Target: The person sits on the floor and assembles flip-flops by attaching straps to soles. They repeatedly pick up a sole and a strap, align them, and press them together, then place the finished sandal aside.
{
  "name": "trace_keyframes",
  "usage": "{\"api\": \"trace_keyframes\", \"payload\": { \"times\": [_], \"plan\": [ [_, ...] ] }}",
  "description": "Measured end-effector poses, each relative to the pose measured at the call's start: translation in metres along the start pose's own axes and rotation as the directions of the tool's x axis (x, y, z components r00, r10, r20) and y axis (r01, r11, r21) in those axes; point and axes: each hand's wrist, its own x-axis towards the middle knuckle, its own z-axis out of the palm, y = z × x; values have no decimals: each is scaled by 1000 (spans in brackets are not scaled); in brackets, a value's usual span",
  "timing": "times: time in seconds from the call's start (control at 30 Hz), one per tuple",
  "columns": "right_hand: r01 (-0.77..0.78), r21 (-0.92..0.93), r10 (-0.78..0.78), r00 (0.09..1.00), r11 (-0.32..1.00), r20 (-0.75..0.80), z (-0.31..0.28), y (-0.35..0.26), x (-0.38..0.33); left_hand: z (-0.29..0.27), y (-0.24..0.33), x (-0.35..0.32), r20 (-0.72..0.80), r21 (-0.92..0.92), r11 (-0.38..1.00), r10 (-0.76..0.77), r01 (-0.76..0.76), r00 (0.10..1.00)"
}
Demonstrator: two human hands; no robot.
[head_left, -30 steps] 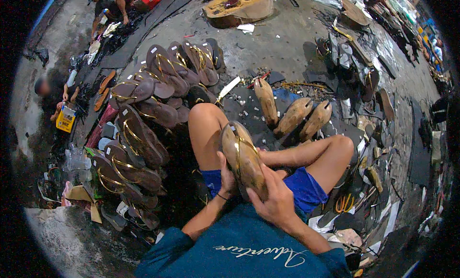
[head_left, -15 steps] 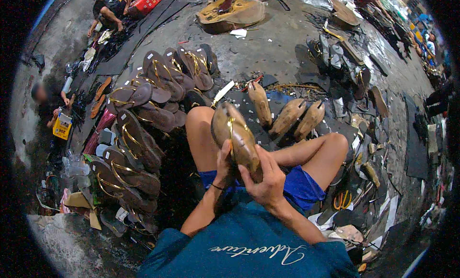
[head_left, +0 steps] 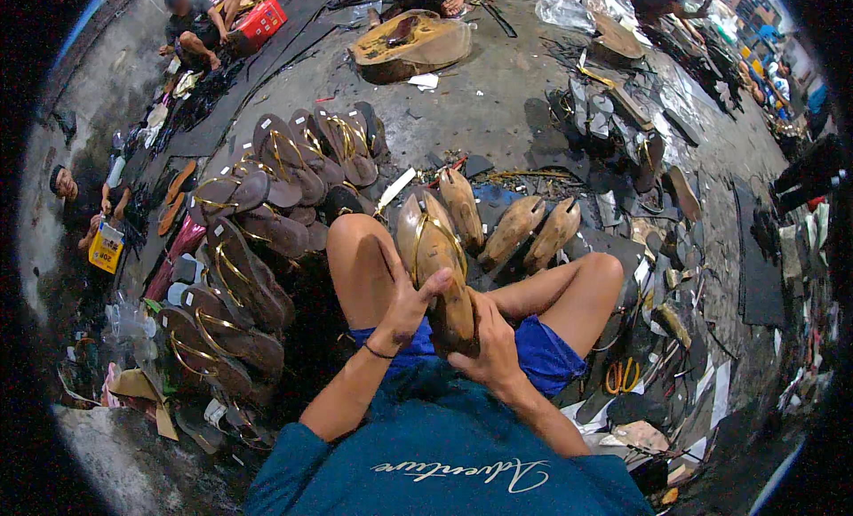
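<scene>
Seated person: on the concrete floor [head_left: 498, 107], legs folded, in a teal shirt and blue shorts, forearms coming up from the lower edge.
Held thing: a wooden shoe last with a sandal on it [head_left: 435, 267], gold straps crossing its upper part; it stands nearly upright over the lap, between the two knees, toe end pointing away from the person.
Left hand [head_left: 404, 307]: closed around the left side of the last near its lower half, thumb stretched across the face of the sole; a thin dark band sits at the wrist.
Right hand [head_left: 484, 343]: wrapped around the heel end from below and from the right, fingers curled shut on it.
Just beyond the knees: three bare wooden lasts [head_left: 511, 227] lie on the floor side by side, well clear of the hands.
To the person's left: rows of brown sandals with gold straps [head_left: 267, 205], overlapping one another, running from near the left knee out toward the far floor.
Far floor: a large wooden block [head_left: 413, 45] with a hollowed top.
To the right: dark scraps and cut pieces [head_left: 640, 143] scattered over the floor.
Upper left: another person [head_left: 191, 27] sits beside a red crate [head_left: 259, 20].
</scene>
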Motion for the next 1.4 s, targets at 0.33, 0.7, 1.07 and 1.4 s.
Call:
{"api": "trace_keyframes", "payload": {
  "times": [0.33,0.7,1.07,1.4],
  "plan": [
    [-391,857,232,916,335,327,-1,-15,-66,9,70,-98,365,-183,952,-166,245,916],
    [-615,772,-139,788,-159,599,6,-9,-74,-1,64,-109,467,-248,947,-66,203,882],
    [-197,977,134,969,-85,208,-21,-18,-36,29,103,-62,471,819,254,218,-515,855],
    [-42,861,378,887,-507,266,-36,-25,-94,25,36,-117,428,314,931,-312,185,848]
  ]
}}
